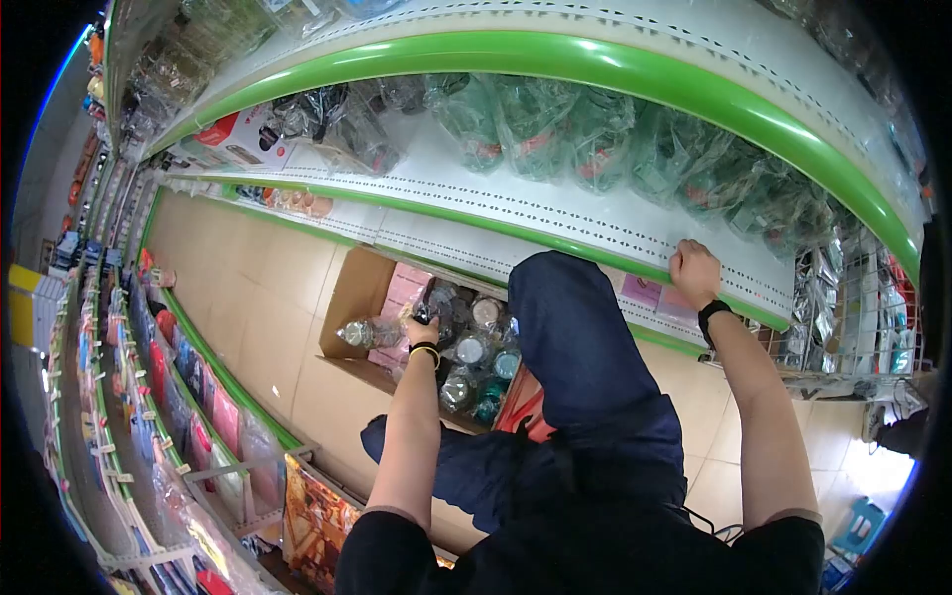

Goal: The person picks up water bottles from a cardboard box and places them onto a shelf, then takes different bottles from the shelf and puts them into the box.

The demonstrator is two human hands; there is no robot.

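at carton | left hand gripping jar, axis sideways, end leftward | right hand curled

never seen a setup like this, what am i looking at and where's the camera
There's no machine here: these are a person's own bare hands. The single picture comes from a camera worn on their head, looking forward and down. The left hand appears to grip a clear container at an open cardboard box of lidded containers. The curled right hand rests on the edge of a white shelf, where green-tinted containers stand in clear wrapping.
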